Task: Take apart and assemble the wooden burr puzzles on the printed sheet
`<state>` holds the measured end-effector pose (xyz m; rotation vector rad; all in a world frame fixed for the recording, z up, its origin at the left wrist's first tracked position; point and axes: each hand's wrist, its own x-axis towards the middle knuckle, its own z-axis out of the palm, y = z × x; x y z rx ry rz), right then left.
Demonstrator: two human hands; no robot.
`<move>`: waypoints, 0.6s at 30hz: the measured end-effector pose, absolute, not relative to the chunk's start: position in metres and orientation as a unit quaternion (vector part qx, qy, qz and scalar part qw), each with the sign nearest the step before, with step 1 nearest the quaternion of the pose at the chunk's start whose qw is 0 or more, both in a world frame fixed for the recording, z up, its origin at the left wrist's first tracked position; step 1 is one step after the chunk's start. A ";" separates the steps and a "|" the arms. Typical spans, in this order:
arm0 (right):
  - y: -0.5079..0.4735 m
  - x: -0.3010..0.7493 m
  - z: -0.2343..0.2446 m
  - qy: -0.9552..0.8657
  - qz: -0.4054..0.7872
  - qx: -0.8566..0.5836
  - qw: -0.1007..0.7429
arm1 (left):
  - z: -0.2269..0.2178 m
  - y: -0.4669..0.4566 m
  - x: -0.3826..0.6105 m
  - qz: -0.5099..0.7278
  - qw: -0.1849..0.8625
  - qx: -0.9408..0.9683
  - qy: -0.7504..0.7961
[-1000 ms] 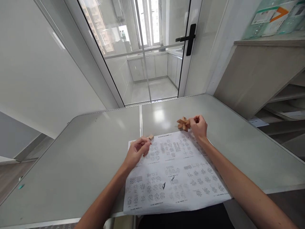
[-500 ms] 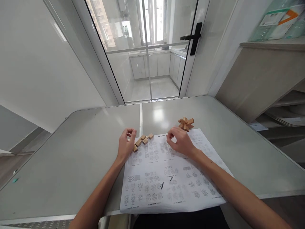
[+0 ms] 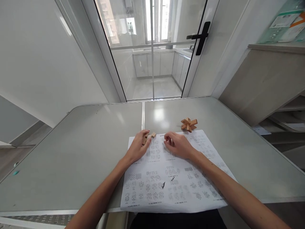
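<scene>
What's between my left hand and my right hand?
In the head view: a pale wooden block close to your left hand, then printed sheet across to your right hand.

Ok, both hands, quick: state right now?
Left hand: cupped over blocks; can't tell if gripping.
Right hand: loosely curled over paper, nothing visibly held.

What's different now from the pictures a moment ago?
The right hand has come away from the wooden star and moved left, to the upper middle of the sheet. The left hand drew back left of the blocks, then returned over them; whether it grips any is unclear. The star and sheet stayed about where they were.
</scene>
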<state>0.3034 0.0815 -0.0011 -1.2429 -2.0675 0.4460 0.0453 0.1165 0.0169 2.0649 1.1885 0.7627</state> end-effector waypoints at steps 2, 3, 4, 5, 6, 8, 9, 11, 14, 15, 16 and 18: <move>0.081 0.303 0.000 -0.799 0.180 -0.474 0.322 | 0.017 0.112 0.047 0.279 0.335 0.802 0.408; 0.081 0.303 0.000 -0.804 0.185 -0.468 0.317 | 0.018 0.109 0.048 0.275 0.344 0.812 0.384; 0.081 0.303 0.000 -0.808 0.189 -0.461 0.315 | 0.019 0.106 0.050 0.269 0.352 0.821 0.360; 0.081 0.302 -0.001 -0.812 0.190 -0.454 0.314 | 0.020 0.104 0.051 0.264 0.358 0.829 0.339; 0.081 0.302 -0.002 -0.816 0.190 -0.447 0.312 | 0.022 0.101 0.052 0.257 0.363 0.836 0.321; 0.082 0.302 -0.005 -0.823 0.185 -0.443 0.304 | 0.026 0.098 0.053 0.242 0.369 0.847 0.295; 0.082 0.302 -0.006 -0.825 0.183 -0.444 0.298 | 0.028 0.098 0.052 0.233 0.370 0.853 0.285; 0.082 0.302 -0.007 -0.828 0.183 -0.444 0.288 | 0.031 0.099 0.048 0.216 0.370 0.861 0.276; 0.081 0.301 -0.007 -0.833 0.186 -0.435 0.288 | 0.034 0.108 0.036 0.189 0.350 0.869 0.295; 0.081 0.301 -0.006 -0.834 0.187 -0.431 0.289 | 0.035 0.112 0.032 0.182 0.334 0.873 0.304; 0.080 0.300 -0.005 -0.835 0.188 -0.428 0.290 | 0.035 0.116 0.027 0.173 0.319 0.878 0.311; 0.079 0.299 -0.004 -0.833 0.191 -0.427 0.295 | 0.037 0.123 0.019 0.160 0.298 0.888 0.312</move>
